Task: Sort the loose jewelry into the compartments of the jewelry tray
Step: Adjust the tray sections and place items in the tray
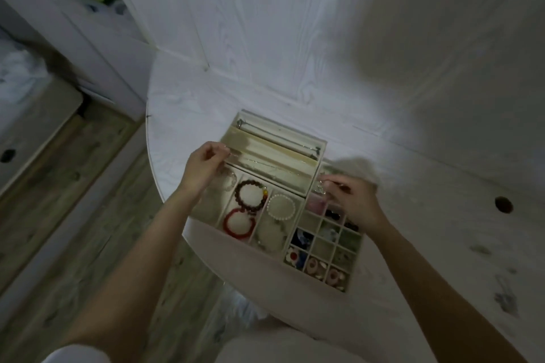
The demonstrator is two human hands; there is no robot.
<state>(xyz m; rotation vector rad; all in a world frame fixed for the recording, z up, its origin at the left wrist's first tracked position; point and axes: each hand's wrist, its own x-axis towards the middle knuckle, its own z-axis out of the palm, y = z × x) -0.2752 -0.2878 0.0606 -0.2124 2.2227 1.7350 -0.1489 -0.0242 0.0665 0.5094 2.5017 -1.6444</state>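
Note:
A beige jewelry tray (298, 138) lies on the white table. Its front left slots hold a dark bead bracelet (250, 193), a red bracelet (239, 221) and a pearl bracelet (280, 207). The small square cells at the right hold flower earrings (292, 256) and other small pieces. My left hand (203, 166) pinches one end of a thin chain (274, 168) at the tray's left edge. My right hand (355, 199) pinches its other end at the right, so the chain stretches across a long back slot. Another necklace (277, 134) lies in the rearmost slot.
The tray sits near the rounded front edge of the white table (413, 244). A round hole (503, 205) is in the tabletop at the right. White wall panels rise behind. Wooden floor and white furniture lie to the left.

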